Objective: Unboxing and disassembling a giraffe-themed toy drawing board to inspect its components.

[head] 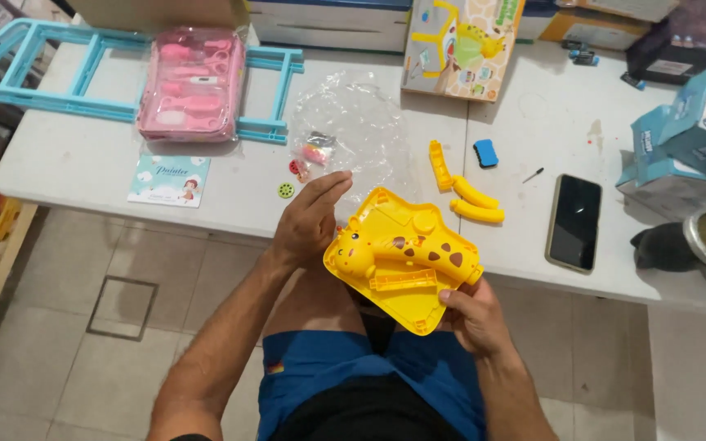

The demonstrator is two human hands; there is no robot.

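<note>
Giraffe panel (403,260) glossy yellow plastic (smooth); bag (351,131) clear crinkled film; table (83,163) matt white

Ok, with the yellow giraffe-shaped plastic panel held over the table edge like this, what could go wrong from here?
1. The yellow giraffe-shaped plastic panel hangs past the white table edge; the right hand pinches only its lower corner while the left hand rests at its side, so it could slip to the tiled floor.
2. The small loose parts beside the clear plastic bag could be brushed off.
3. The black phone lies near the edge.
</note>
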